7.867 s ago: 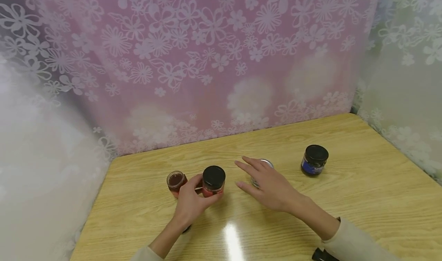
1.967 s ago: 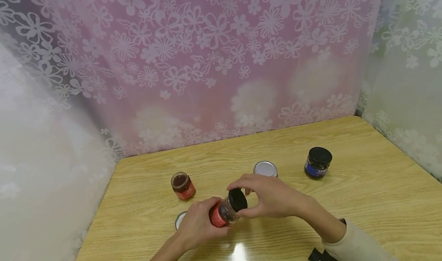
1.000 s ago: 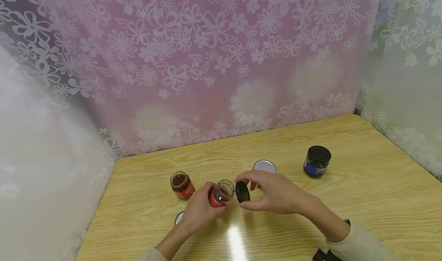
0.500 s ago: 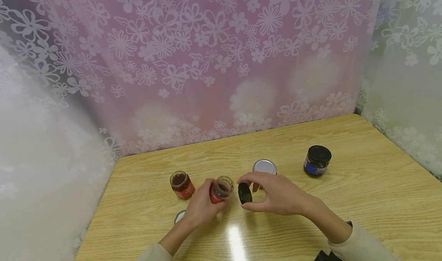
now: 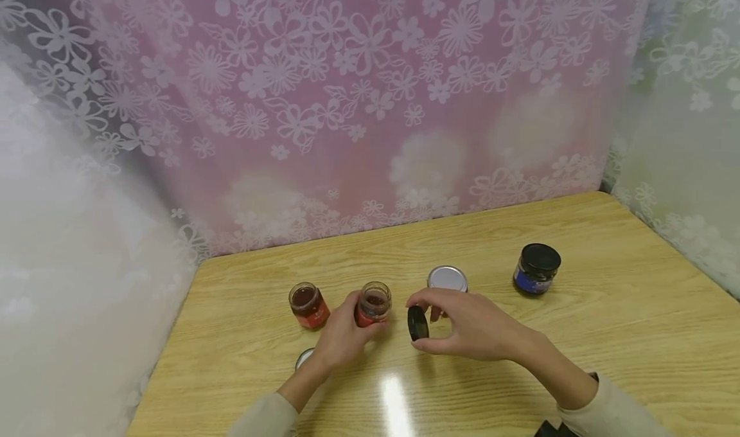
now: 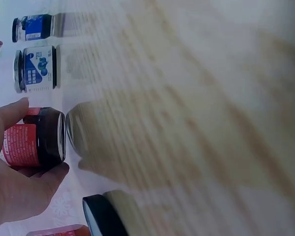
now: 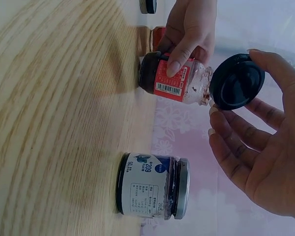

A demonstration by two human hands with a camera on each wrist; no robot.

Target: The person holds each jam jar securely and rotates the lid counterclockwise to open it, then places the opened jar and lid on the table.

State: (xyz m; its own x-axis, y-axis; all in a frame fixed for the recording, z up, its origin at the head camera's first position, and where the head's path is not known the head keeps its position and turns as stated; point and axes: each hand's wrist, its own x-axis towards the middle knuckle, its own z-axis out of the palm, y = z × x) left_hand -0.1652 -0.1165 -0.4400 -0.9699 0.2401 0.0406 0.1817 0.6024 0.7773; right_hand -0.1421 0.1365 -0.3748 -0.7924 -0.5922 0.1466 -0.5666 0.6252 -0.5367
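My left hand (image 5: 341, 334) grips a glass jar with a red label (image 5: 374, 301), its mouth uncovered and dark contents inside. In the left wrist view the jar's base is right at the tabletop. My right hand (image 5: 476, 326) pinches a black lid (image 5: 417, 323) by its rim between thumb and fingers, on edge above the table, a short way right of the jar. Left of the held jar stands a second uncovered red-labelled jar (image 5: 310, 308). A loose lid with a pale face (image 5: 304, 358) lies on the table, partly hidden by my left wrist.
A jar with a silver lid (image 5: 448, 277) stands just behind my right hand, its white and blue label (image 7: 145, 184) showing in the right wrist view. Farther right is a blue-labelled jar with a black lid (image 5: 536, 271). A black object (image 5: 555, 429) shows at the front edge.
The black lid has come off the red-labelled jar, in place two seconds ago. Since then my left hand has brought the jar upright and lower, and my right hand has drawn the lid rightward.
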